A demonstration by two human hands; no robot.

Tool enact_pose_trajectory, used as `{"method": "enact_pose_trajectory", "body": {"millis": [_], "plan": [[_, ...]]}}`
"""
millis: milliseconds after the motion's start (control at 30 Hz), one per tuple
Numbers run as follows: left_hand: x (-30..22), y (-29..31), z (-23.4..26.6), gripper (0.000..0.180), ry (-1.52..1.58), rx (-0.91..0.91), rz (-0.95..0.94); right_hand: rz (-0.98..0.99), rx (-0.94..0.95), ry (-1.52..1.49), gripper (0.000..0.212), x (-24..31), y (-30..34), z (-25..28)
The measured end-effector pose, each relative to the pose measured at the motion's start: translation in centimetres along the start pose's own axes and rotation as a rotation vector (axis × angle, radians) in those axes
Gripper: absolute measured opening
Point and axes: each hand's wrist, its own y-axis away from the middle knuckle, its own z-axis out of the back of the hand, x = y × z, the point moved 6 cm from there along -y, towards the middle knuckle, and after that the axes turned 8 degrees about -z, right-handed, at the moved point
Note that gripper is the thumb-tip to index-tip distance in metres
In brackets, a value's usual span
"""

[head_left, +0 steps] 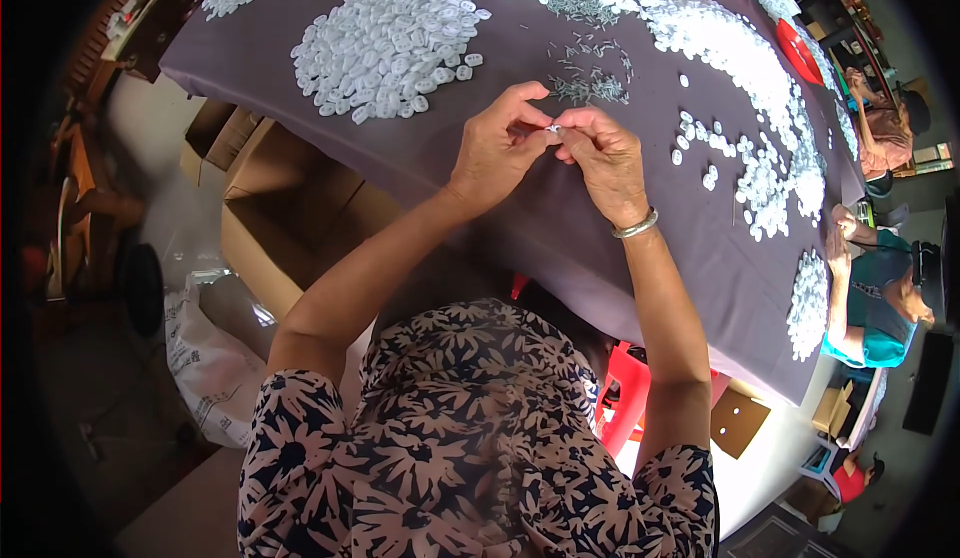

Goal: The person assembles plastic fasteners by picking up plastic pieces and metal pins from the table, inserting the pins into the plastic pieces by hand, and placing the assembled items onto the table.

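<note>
While left grip (492,153) and right grip (608,158) pinch a white bit (552,129), pins (592,90) lie beyond. White pile (390,43) sits left.

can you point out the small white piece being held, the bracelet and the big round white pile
Small white piece (553,129): head view, on its visible part, the rest hidden
Bracelet (637,225): head view, on the middle of its silver band
Big round white pile (388,43): head view, on its middle
</note>
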Motion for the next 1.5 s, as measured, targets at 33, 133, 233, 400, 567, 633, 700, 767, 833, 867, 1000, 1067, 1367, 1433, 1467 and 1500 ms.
{"method": "enact_pose_trajectory", "body": {"millis": [33,133,233,400,567,633,700,767,833,867,1000,1067,1367,1433,1467,1500], "plan": [[0.1,0.0,0.0,0.042,0.009,-0.001,-0.008,-0.002,-0.001,0.0,0.008,-0.1,0.0,-0.2],[0.1,0.2,0.0,0.039,0.025,0.008,-0.004,0.05,-0.077,-0.031,0.005,-0.2,0.1,0.2],[0.1,0.2,0.0,0.038,0.022,0.035,0.018,0.049,-0.007,0.11,0.003,-0.2,0.2,0.1],[0.0,0.4,-0.3,0.039,-0.03,0.065,0.043,0.152,-0.044,0.248,0.005,0.1,0.7,0.1],[0.6,0.5,-0.4,0.04,0.117,0.089,0.125,0.135,-0.058,0.183,0.005,-0.4,0.8,0.2],[0.7,0.4,-0.4,0.039,0.169,0.087,0.153,0.131,-0.061,0.169,0.006,-0.4,0.9,0.0],[0.7,0.4,-0.3,0.038,0.218,0.086,0.175,0.098,-0.095,0.126,0.006,0.0,1.1,-0.1],[0.9,0.5,-0.2,0.036,0.197,0.115,0.177,0.123,-0.104,0.087,0.006,-0.2,1.2,-0.5],[0.9,0.4,-0.2,0.033,0.203,0.126,0.155,0.141,-0.101,0.027,0.007,0.0,1.3,-0.4],[0.8,0.5,-0.2,0.031,0.207,0.136,0.138,0.14,-0.101,0.028,0.007,0.0,1.3,-0.3],[0.7,0.2,0.1,0.028,0.193,0.168,0.14,0.088,0.059,0.125,0.007,0.0,0.3,1.2],[0.8,-0.1,0.6,0.027,0.091,0.118,0.13,0.092,-0.197,0.211,0.005,-0.3,-0.8,5.1],[1.7,-0.2,0.7,0.023,0.072,0.09,0.129,0.105,-0.095,0.52,0.003,0.1,-3.7,7.2],[1.8,-0.1,0.8,0.023,0.086,0.083,0.132,0.021,-0.06,0.664,0.007,-0.1,-3.7,6.3],[1.8,-0.1,0.7,0.024,0.065,0.087,0.128,0.019,-0.061,0.663,0.007,-0.1,-3.7,6.0],[1.8,-0.2,0.7,0.025,0.044,0.091,0.124,0.022,-0.053,0.704,0.009,0.0,-3.8,5.5]]}}
